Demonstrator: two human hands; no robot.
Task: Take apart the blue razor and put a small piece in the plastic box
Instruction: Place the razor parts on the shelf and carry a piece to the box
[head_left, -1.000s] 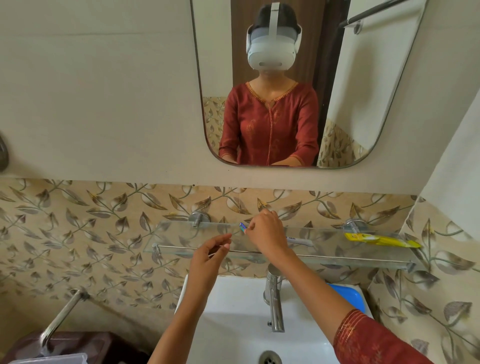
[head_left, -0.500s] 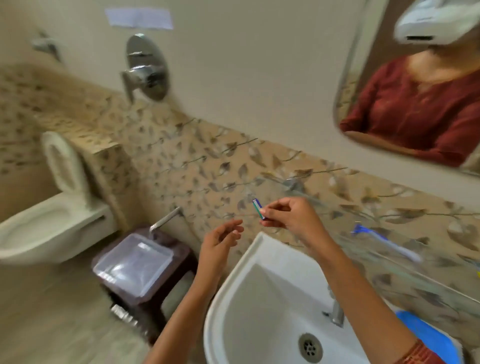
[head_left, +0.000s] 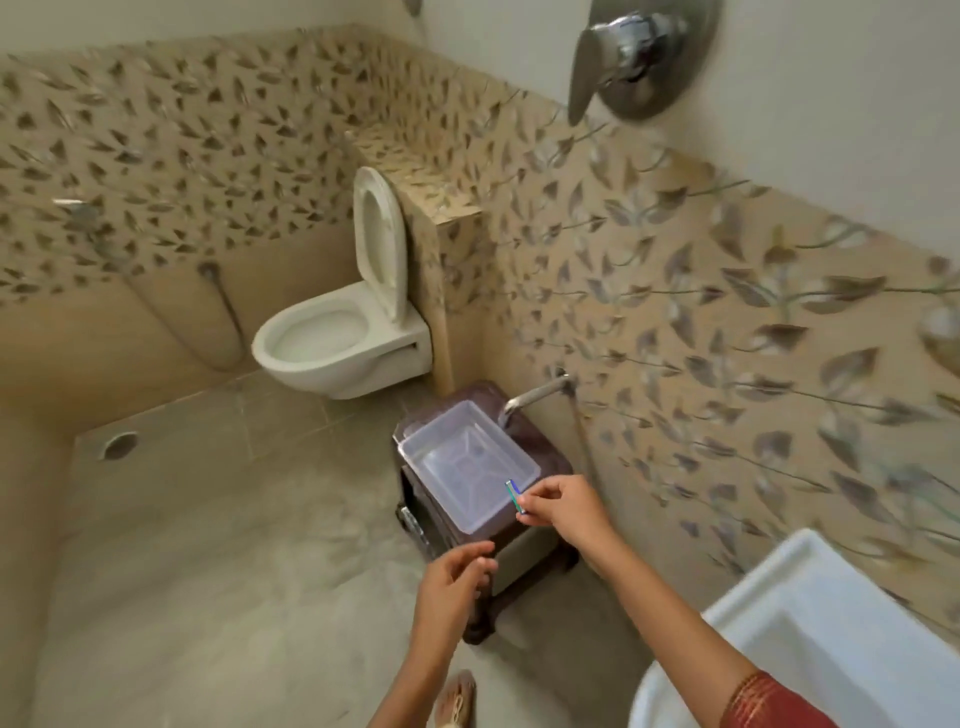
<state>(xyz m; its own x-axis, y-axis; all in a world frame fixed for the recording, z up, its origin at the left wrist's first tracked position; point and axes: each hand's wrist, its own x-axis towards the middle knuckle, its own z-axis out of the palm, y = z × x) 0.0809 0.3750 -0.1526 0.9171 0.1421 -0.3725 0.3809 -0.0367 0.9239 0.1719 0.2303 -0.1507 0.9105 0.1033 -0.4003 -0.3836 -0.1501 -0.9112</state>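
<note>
R hand (head_left: 563, 512): fingers pinched on razor head (head_left: 514, 496), a small blue-green strip, held over the near-right corner of the box (head_left: 441, 441). Box: clear plastic, open top, sits on dark stool (head_left: 540, 431) beside tiled wall, under a spout (head_left: 535, 395). L hand (head_left: 454, 577): below box, fingers loosely curled, holding nothing.

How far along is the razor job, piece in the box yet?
Not yet. Done: the small blue-green razor piece is off the razor and pinched in the right hand. In hand: that hand holds it over the near rim of the clear plastic box on the dark stool. The left hand hangs empty below. Left: release the piece; the box looks empty.
</note>
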